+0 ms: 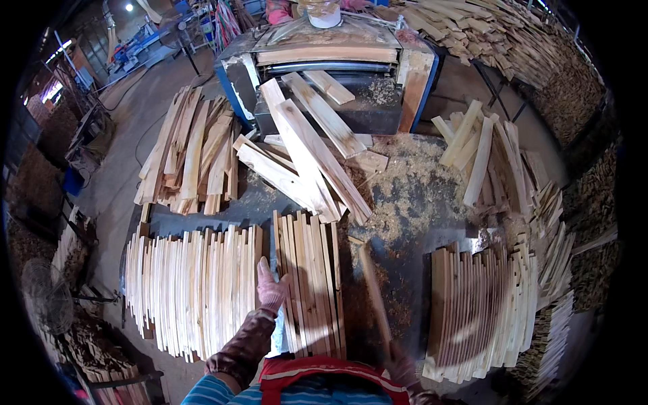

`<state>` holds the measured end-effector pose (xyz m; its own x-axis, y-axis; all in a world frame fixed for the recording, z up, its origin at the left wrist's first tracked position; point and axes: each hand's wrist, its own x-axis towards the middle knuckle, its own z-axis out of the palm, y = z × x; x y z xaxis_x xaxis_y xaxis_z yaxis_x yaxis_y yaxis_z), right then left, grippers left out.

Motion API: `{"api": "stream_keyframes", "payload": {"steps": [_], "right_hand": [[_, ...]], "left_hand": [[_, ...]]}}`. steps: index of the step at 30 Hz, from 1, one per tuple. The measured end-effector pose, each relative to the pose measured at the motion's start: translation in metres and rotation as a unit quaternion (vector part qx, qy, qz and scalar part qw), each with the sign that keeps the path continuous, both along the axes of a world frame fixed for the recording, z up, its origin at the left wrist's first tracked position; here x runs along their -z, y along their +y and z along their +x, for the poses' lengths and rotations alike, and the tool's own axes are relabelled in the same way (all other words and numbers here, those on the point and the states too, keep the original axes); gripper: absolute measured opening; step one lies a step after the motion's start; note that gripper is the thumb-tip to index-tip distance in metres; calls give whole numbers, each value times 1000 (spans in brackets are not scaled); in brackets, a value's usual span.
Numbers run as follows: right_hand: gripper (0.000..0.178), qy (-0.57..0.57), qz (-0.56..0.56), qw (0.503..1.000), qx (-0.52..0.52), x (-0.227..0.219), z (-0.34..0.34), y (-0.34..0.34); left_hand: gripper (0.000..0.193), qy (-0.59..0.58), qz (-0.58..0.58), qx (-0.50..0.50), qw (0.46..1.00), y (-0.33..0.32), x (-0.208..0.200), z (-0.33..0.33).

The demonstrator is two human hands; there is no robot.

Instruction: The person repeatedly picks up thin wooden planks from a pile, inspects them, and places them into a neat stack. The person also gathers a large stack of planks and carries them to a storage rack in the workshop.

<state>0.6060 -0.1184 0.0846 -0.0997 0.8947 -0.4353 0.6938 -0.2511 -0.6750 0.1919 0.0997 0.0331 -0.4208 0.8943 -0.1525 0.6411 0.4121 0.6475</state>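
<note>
My left hand (271,290), in a pinkish glove, has its fingers stretched out. It lies along the left side of a middle row of wooden boards (307,283) standing on edge, in the gap beside a wider left row of boards (196,290). Low at the right, my right hand (403,368) is dim and smeared by motion. It closes on the near end of a single wooden board (375,297), blurred too, slanting away over the dark table (405,270). Another row of boards (472,310) stands to the right of this hand.
Ahead is a large planer-like machine (327,57) with a roller slot. Loose boards (314,155) lie crosswise before it, beside sawdust (418,179). Board piles flank them at left (192,148) and right (482,152). A wood heap (486,34) rises at the back right.
</note>
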Motion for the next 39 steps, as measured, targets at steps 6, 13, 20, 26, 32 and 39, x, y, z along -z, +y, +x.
{"api": "stream_keyframes", "payload": {"steps": [6, 13, 20, 26, 32, 39], "right_hand": [[57, 62, 80, 995, 25, 78, -57, 29], [59, -66, -81, 977, -188, 66, -53, 192], [93, -213, 413, 880, -99, 51, -94, 443], [96, -220, 141, 959, -108, 22, -140, 506], [85, -258, 190, 946, -42, -28, -105, 448], [80, -197, 135, 971, 21, -43, -100, 362]], "left_hand": [[95, -166, -156, -181, 957, 57, 11, 37], [87, -177, -182, -111, 961, 59, -1, 27], [98, -156, 148, -15, 976, 165, -7, 33], [67, -523, 81, -100, 843, 288, 6, 35], [22, -667, 82, -55, 738, 294, 30, 30], [24, -656, 142, -142, 728, 305, -26, 38]]}}
